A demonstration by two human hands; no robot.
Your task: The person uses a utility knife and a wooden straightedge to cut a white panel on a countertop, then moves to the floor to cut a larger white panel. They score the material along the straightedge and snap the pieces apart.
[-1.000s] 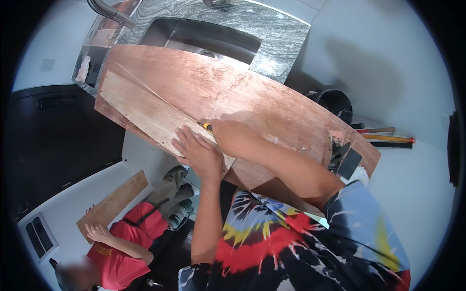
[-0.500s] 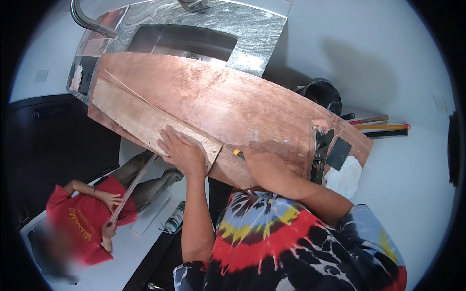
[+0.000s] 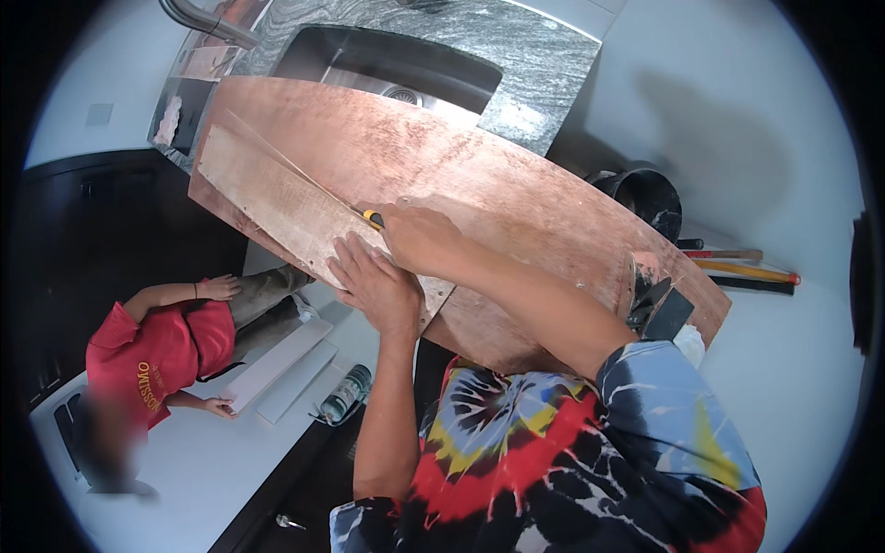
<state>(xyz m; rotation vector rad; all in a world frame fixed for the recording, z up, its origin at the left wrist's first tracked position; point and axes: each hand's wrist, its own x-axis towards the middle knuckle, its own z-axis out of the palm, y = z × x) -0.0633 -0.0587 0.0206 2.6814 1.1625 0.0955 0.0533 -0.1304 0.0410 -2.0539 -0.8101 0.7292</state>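
My left hand lies flat with fingers spread on a long, pale wooden strip board, pressing near its right end. Just above it, my right hand is closed round a yellow-and-black utility knife, at the far long edge of the strip board. From the knife's tip a thin sliver of wood runs left along that edge. Beneath lies a large reddish plywood panel, which sticks out past the strip on the far side and to the right. Most of the knife's handle is hidden in my fist.
Behind the panel is a grey stone counter with a sink. A black bucket and long-handled tools stand to the right. Dark scraps lie on the panel's right end. A person in red is at the lower left, touching a white board.
My right hand has slid the knife up and left along the strip's edge. My left hand stays on the strip. The other person's hands have moved apart.
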